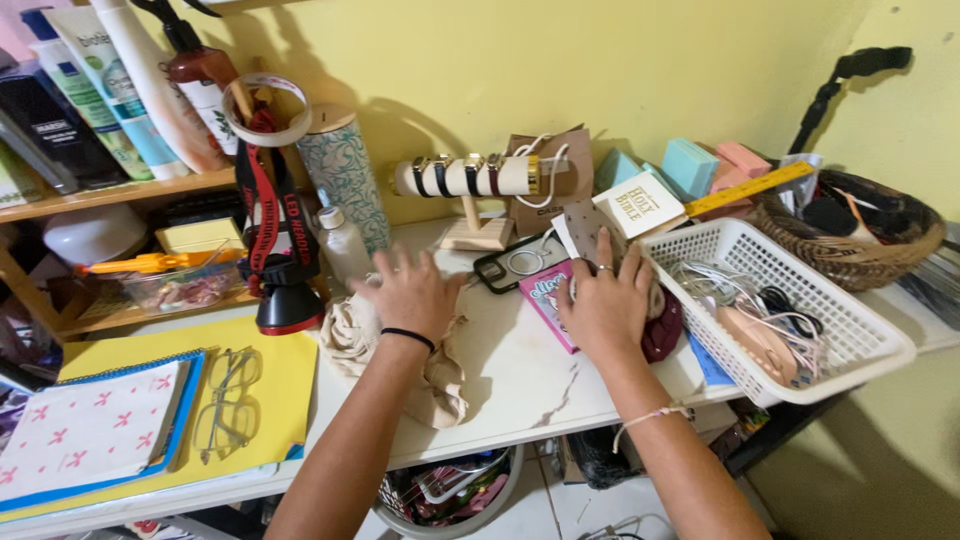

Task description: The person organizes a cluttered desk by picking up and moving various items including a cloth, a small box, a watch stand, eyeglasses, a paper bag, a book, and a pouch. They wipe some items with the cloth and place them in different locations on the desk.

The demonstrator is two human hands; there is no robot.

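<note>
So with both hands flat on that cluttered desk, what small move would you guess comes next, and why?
Probably the left hand closes on the beige cloth and lifts it. That hand lies with fingers spread on the cloth's bunched upper end, and nothing is held yet. The right hand rests open over a pink booklet and a dark red fabric piece, beside the white basket.

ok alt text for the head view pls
Two bare hands rest on a cluttered white table: the left hand on a beige cloth, the right hand over a pink booklet, beside a white basket of cables.
</note>
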